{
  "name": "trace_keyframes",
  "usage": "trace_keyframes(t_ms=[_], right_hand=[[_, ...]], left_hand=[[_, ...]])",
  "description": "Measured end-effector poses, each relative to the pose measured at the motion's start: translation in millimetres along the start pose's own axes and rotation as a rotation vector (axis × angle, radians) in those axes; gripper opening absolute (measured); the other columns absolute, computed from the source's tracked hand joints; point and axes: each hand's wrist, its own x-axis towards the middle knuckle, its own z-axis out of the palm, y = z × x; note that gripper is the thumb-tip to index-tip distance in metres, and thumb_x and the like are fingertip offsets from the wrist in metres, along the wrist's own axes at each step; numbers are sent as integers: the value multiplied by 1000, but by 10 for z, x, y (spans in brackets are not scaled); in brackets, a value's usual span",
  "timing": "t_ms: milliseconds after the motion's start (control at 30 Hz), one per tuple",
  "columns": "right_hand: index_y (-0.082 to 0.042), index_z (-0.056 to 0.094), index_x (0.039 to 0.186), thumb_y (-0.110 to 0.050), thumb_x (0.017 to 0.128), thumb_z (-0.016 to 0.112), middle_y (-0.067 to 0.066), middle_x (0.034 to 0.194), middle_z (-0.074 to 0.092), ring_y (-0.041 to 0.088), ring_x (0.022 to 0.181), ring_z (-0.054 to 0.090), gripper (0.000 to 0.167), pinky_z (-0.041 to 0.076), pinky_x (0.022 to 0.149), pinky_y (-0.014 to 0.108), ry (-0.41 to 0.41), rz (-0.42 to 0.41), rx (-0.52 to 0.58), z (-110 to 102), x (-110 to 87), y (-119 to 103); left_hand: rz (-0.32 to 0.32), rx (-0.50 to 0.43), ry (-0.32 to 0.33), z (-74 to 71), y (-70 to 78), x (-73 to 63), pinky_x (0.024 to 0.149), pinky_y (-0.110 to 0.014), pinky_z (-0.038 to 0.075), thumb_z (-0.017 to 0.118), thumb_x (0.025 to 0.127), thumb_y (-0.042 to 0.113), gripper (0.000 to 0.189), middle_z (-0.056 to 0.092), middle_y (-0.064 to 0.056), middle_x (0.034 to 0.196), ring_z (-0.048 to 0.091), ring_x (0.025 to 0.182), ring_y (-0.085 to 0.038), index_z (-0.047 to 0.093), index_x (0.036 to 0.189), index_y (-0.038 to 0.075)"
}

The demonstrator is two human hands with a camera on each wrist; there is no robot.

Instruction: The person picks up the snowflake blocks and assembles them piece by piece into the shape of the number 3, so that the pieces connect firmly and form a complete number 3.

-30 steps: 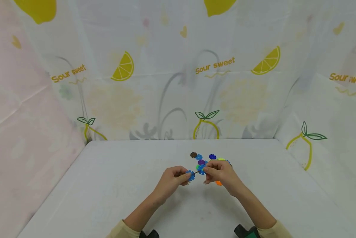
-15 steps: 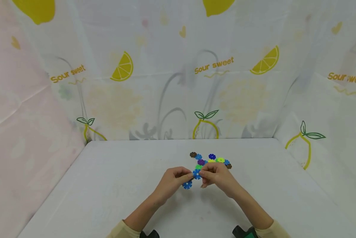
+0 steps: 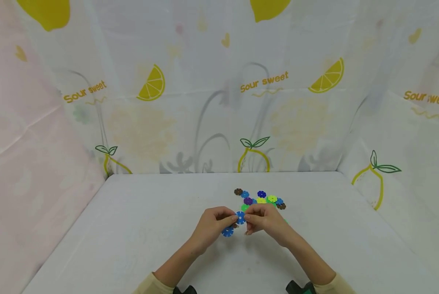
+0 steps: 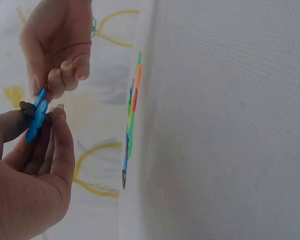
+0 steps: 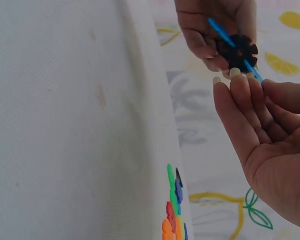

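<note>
My left hand pinches a brown notched snowflake disc between thumb and fingers. Slotted into its edges are two blue snowflake discs. The lower blue disc hangs beneath my left fingers in the head view. Between the hands is the upper blue disc, whose right edge my right hand pinches with thumb and index finger. In the right wrist view the brown disc faces the camera, with blue showing edge-on on both sides. The joined discs are held up off the table.
Several colored snowflake discs lie on the white table beyond my right hand, among them a brown disc, a dark blue disc and a purple disc. Lemon-print cloth rises behind the table and at both sides.
The joined discs have turned and shifted left and down. My left fingers have moved from a blue disc to the brown one. My right hand has come closer to the left.
</note>
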Motion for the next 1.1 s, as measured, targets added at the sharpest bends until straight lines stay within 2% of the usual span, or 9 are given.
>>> trace_keyframes(t_ms=[267, 333, 400, 567, 633, 700, 900, 1100], right_hand=[[5, 67, 107, -18, 97, 62, 16, 84, 65, 15, 72, 69, 25, 61, 73, 29, 31, -3, -136, -97, -18, -20], [4, 68, 107, -15, 97, 63, 20, 90, 67, 18, 74, 70, 23, 60, 73, 27, 53, -11, -195, -120, -24, -18], [2, 69, 105, -14, 96, 64, 21, 93, 68, 21, 76, 70, 19, 60, 72, 32, 81, -13, -274, -144, -30, -15], [-5, 71, 101, -9, 90, 68, 9, 92, 71, 16, 80, 66, 12, 58, 69, 30, 144, -11, -500, -218, -37, 3], [-5, 72, 101, -7, 88, 70, 5, 91, 71, 13, 82, 64, 13, 55, 68, 23, 153, -9, -556, -249, -36, 11], [-3, 71, 102, -5, 87, 70, 6, 93, 72, 14, 84, 63, 14, 53, 68, 21, 151, -11, -594, -282, -36, 25], [0, 71, 103, 2, 82, 71, 8, 92, 70, 16, 84, 59, 20, 52, 67, 20, 149, 28, -662, -351, -36, 101], [-4, 72, 99, 6, 76, 72, 4, 88, 66, 16, 83, 55, 25, 52, 68, 26, 171, 149, -754, -365, -18, 187]], left_hand=[[-9, 11, 22, -27, 9, 6, 78, -28, 56, 67, 95, 33, 27, 75, -8, 93, 68, 85, -16, 73, 102, 8], [-14, 8, 23, -31, 12, 6, 79, -28, 56, 67, 95, 33, 27, 75, -8, 94, 69, 86, -19, 73, 102, 8], [-19, 3, 21, -33, 15, 7, 80, -28, 56, 67, 95, 33, 27, 75, -8, 94, 69, 86, -19, 73, 103, 8], [-27, -12, 20, -35, 18, 12, 80, -28, 56, 67, 95, 33, 27, 74, -7, 94, 70, 88, -21, 72, 104, 8], [-28, -14, 21, -38, 14, 15, 81, -28, 56, 67, 95, 32, 27, 74, -7, 94, 70, 91, -24, 72, 104, 7], [-29, -10, 25, -43, 9, 18, 81, -28, 57, 66, 95, 32, 27, 74, -7, 94, 70, 91, -24, 72, 105, 7], [-27, -4, 25, -57, -6, 24, 80, -27, 57, 66, 96, 31, 26, 74, -7, 94, 70, 87, -18, 71, 105, 7], [-23, -9, 23, -63, -18, 27, 79, -25, 56, 66, 96, 31, 26, 74, -7, 93, 70, 89, -21, 71, 105, 7]])
